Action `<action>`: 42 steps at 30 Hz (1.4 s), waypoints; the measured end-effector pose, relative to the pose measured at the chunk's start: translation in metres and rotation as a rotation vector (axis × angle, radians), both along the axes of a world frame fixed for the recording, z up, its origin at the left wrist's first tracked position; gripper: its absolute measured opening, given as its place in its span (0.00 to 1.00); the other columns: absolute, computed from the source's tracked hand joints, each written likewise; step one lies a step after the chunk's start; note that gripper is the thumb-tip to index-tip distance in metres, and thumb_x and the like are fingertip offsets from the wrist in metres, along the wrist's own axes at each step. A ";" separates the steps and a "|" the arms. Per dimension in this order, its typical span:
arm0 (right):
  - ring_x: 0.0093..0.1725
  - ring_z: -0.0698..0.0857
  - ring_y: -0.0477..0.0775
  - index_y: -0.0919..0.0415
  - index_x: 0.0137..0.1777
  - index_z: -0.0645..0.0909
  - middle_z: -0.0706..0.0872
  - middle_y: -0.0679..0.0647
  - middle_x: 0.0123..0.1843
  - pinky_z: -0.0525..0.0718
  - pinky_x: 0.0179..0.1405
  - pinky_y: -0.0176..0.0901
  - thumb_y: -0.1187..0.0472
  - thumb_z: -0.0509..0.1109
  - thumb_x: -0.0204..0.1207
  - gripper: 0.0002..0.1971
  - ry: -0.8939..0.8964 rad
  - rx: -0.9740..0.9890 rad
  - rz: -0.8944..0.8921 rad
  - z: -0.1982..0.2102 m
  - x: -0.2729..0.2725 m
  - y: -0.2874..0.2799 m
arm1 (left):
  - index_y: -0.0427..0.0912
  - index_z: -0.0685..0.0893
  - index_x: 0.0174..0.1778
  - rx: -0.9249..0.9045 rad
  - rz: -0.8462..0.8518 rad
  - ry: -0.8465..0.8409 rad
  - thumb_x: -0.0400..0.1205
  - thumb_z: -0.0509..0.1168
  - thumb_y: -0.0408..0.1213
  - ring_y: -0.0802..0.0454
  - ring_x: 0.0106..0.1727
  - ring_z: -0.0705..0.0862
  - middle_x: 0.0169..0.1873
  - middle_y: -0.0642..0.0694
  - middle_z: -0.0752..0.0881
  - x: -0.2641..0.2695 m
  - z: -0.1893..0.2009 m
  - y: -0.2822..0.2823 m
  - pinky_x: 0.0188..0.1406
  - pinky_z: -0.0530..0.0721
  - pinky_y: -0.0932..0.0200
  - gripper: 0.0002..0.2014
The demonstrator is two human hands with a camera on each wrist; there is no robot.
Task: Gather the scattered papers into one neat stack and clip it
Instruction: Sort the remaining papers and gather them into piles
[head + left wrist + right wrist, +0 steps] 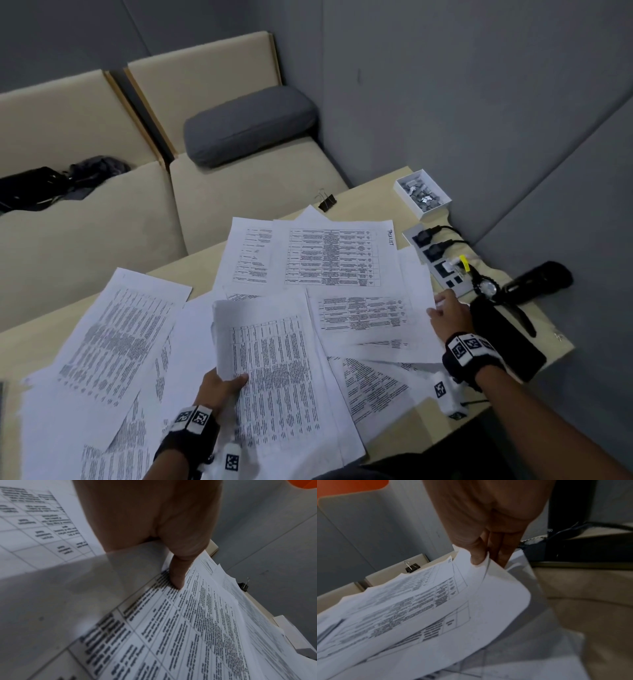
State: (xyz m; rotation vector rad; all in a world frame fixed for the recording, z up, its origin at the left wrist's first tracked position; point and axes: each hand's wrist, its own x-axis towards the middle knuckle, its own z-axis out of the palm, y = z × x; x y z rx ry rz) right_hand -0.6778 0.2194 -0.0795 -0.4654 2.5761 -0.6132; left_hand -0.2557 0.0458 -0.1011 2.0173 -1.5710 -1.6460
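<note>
While your left hand (219,383) pinches a gathered sheaf (274,373) near you as the stack's base, your right hand (448,313) pinches the far-right sheets' (488,595) edge to draw them in, and the binder clip (327,202) waits beyond the papers.

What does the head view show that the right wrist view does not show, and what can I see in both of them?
Only the head view shows the left hand holding a bundle of sheets, the white box of clips and the grey cushion. Only the right wrist view shows the thumb and fingers pinching a sheet corner. Both show the black binder clip and the scattered papers.
</note>
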 end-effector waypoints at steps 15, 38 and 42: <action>0.48 0.85 0.69 0.64 0.51 0.84 0.88 0.69 0.45 0.77 0.53 0.51 0.62 0.66 0.81 0.07 0.259 -0.214 0.101 0.096 -0.070 0.046 | 0.32 0.85 0.48 -0.060 -0.071 0.011 0.75 0.74 0.29 0.36 0.41 0.89 0.38 0.34 0.90 0.007 0.000 -0.019 0.42 0.90 0.45 0.08; 0.57 0.84 0.51 0.55 0.48 0.85 0.84 0.48 0.58 0.79 0.61 0.48 0.48 0.65 0.77 0.12 0.278 -0.343 1.201 0.289 0.032 -0.104 | 0.24 0.80 0.35 -0.523 -0.295 0.424 0.73 0.70 0.35 0.40 0.20 0.82 0.23 0.25 0.82 -0.060 0.168 -0.057 0.19 0.80 0.52 0.14; 0.61 0.83 0.51 0.54 0.46 0.83 0.84 0.51 0.59 0.78 0.69 0.52 0.54 0.67 0.81 0.06 0.035 -0.415 1.082 0.226 0.057 -0.133 | 0.29 0.89 0.43 -0.377 -0.228 0.544 0.70 0.68 0.30 0.50 0.35 0.91 0.34 0.40 0.92 -0.066 0.172 -0.038 0.31 0.87 0.56 0.10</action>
